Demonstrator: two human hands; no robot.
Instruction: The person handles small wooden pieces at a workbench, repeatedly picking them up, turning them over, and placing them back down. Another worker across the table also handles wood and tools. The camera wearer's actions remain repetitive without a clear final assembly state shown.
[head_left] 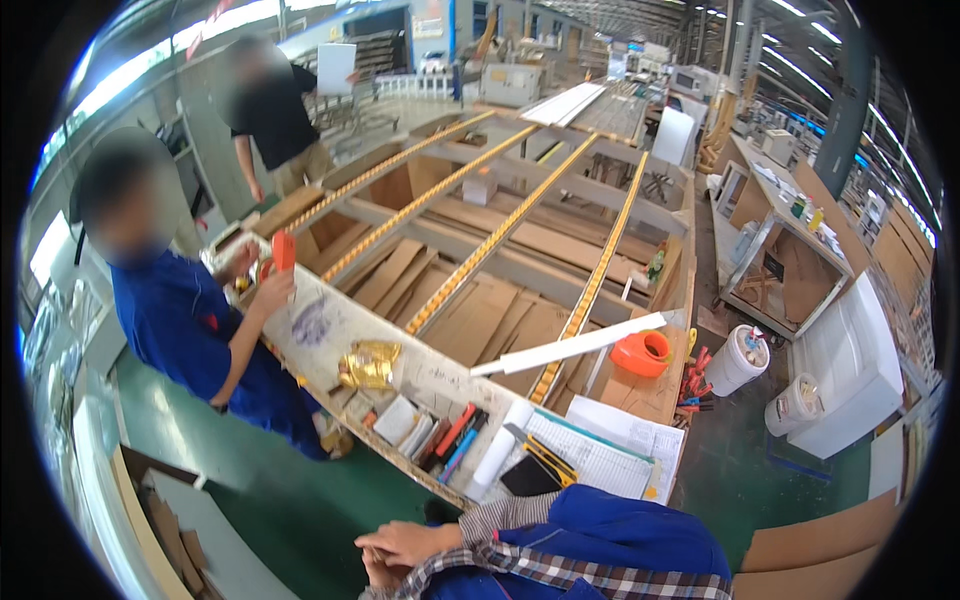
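At the lower edge, my right hand [416,541] lies over my left hand [376,569], both closed together in front of my body. No object shows between them; the left fingers are partly covered. Beyond them is the near end of a worktable, with a yellow-and-black utility knife [548,459] lying on printed sheets [590,455]. Beside it are a dark flat phone-like object [530,477] and a rolled white paper [498,452]. A tray [425,428] of markers and small boxes sits left of these. An orange tape dispenser [641,353] stands farther right.
Roller tracks [500,235] cross the open table frame, with cardboard below. A white strip [580,343] lies across it. At left, a co-worker in blue [185,315] holds an orange tool [284,251]; another person [275,115] stands behind. White buckets [737,362] stand on the right.
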